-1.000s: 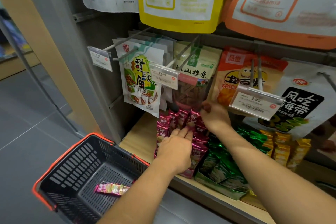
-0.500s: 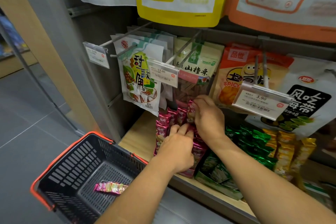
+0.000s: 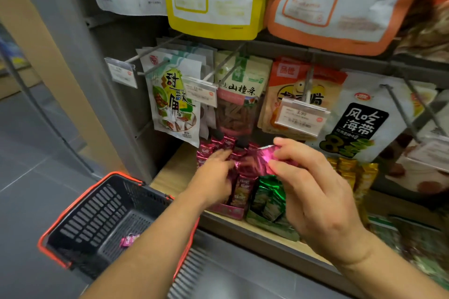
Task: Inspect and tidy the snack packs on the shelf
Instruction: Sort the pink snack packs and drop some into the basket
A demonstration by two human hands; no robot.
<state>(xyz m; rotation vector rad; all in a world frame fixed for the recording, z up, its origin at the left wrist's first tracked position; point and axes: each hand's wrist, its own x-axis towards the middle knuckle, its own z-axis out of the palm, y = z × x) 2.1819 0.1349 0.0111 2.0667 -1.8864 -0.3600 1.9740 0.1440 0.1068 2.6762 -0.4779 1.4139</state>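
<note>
Small pink foil snack packs (image 3: pixel 218 145) stand in rows in a pink display box (image 3: pixel 228 211) on the wooden bottom shelf (image 3: pixel 170 172). My right hand (image 3: pixel 313 189) pinches one pink pack (image 3: pixel 261 156) lifted clear above the box. My left hand (image 3: pixel 213 172) reaches into the box and its fingertips touch the pack's left end and the packs below; how its fingers lie is blurred. Green foil packs (image 3: pixel 269 196) sit in a green box to the right.
A black basket with an orange rim (image 3: pixel 73 216) hangs off my left forearm and holds one pink pack (image 3: pixel 130 240). Larger bags (image 3: pixel 175 102) hang on pegs with price tags (image 3: pixel 301 116) just above the box. Yellow foil packs (image 3: pixel 349 172) stand further right.
My right hand has pulled one pink pack up out of the box and towards me. My left hand stays at the box. The view has shifted closer.
</note>
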